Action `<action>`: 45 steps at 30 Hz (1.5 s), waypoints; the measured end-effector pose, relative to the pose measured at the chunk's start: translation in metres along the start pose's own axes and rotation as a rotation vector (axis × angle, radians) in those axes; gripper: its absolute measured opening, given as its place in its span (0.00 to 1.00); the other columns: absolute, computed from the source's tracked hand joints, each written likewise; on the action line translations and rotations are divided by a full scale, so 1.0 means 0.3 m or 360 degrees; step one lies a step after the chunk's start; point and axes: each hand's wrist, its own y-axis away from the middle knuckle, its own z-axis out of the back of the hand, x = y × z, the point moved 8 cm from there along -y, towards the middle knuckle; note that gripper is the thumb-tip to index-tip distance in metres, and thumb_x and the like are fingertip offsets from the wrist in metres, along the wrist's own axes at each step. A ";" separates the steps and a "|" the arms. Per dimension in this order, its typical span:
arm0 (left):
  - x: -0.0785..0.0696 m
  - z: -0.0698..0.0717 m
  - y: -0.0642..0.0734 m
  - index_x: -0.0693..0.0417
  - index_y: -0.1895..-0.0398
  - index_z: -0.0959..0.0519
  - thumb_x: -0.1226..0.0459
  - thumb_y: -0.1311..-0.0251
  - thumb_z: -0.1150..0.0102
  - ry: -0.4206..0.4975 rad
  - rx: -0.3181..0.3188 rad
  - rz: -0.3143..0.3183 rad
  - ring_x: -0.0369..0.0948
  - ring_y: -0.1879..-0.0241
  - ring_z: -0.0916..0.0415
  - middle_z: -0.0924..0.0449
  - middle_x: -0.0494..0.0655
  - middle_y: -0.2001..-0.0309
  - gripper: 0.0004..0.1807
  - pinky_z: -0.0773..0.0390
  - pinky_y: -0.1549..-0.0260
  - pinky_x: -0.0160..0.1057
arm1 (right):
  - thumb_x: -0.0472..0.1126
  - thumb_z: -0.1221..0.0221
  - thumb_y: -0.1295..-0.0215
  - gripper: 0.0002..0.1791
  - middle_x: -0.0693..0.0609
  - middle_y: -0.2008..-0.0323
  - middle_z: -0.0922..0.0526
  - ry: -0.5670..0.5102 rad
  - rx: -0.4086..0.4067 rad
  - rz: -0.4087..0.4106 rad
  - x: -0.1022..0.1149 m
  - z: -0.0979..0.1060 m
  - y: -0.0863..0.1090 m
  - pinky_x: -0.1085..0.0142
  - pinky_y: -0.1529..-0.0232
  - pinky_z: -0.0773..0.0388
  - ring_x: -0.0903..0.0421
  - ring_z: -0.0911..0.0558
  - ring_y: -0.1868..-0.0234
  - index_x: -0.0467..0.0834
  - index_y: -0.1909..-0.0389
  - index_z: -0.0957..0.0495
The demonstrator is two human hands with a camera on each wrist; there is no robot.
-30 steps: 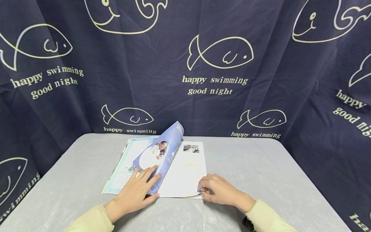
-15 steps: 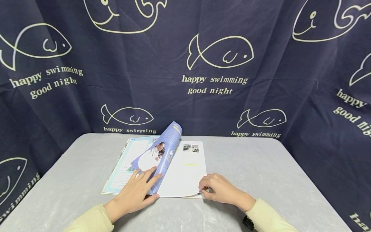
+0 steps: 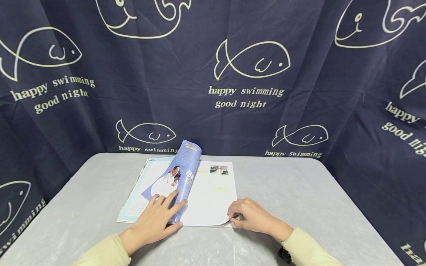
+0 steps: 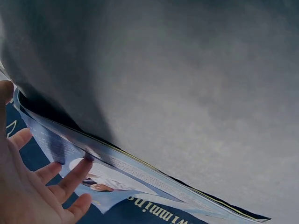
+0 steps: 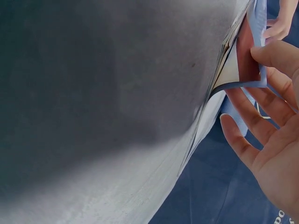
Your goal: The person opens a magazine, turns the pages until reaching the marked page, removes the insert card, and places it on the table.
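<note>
An open magazine lies on the table, its right page [image 3: 209,203] mostly white with a small photo near the top. A blue page [image 3: 191,159] with a picture of a person curls up over the left side. Across the lower part of that blue page rests my left hand [image 3: 154,216], fingers spread and thumb at the bottom edge. At the lower right corner, my right hand [image 3: 251,216] pinches the page edge between thumb and fingers. In the right wrist view, the held page corner [image 5: 250,77] bends up, away from the pages beneath.
The grey table [image 3: 283,184] extends on both sides of the magazine. Behind it hangs a dark blue curtain [image 3: 186,92] printed with fish and lettering. A black band [image 3: 285,255] shows under the right sleeve.
The curled blue page has leaned further left, its top shifting away from the right page. Both hands stay nearly in place, the right one still at the lower right corner.
</note>
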 end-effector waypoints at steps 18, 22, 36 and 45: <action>0.000 0.014 -0.006 0.41 0.46 0.27 0.42 0.50 0.45 -0.0019 -0.0100 -0.0058 0.53 0.43 0.36 0.36 0.56 0.37 0.29 0.38 0.50 0.56 | 0.41 0.35 0.53 0.07 0.63 0.74 0.23 -0.0074 -0.0010 -0.0056 -0.012 0.001 -0.002 0.73 0.65 0.32 0.68 0.28 0.72 0.52 0.78 0.25; -0.002 0.019 -0.007 0.42 0.47 0.27 0.42 0.51 0.44 -0.0022 -0.0118 -0.0067 0.54 0.41 0.37 0.36 0.56 0.37 0.28 0.38 0.48 0.56 | 0.40 0.35 0.53 0.06 0.61 0.75 0.23 -0.0098 -0.0033 -0.0050 -0.011 0.005 -0.001 0.74 0.67 0.33 0.66 0.28 0.73 0.50 0.75 0.24; 0.002 0.008 0.002 0.44 0.49 0.26 0.41 0.48 0.46 -0.0008 0.0005 -0.0001 0.51 0.40 0.35 0.34 0.54 0.38 0.27 0.40 0.43 0.58 | 0.37 0.36 0.56 0.11 0.60 0.72 0.23 -0.0028 -0.0070 -0.0144 -0.033 0.016 0.001 0.70 0.64 0.30 0.65 0.28 0.69 0.48 0.69 0.23; 0.004 -0.008 0.001 0.43 0.47 0.27 0.39 0.47 0.49 -0.0024 0.0095 0.0026 0.50 0.42 0.33 0.32 0.53 0.40 0.28 0.39 0.45 0.57 | 0.38 0.37 0.54 0.07 0.60 0.67 0.19 0.0034 -0.0147 -0.0108 -0.028 0.033 0.000 0.68 0.61 0.29 0.64 0.25 0.64 0.49 0.72 0.22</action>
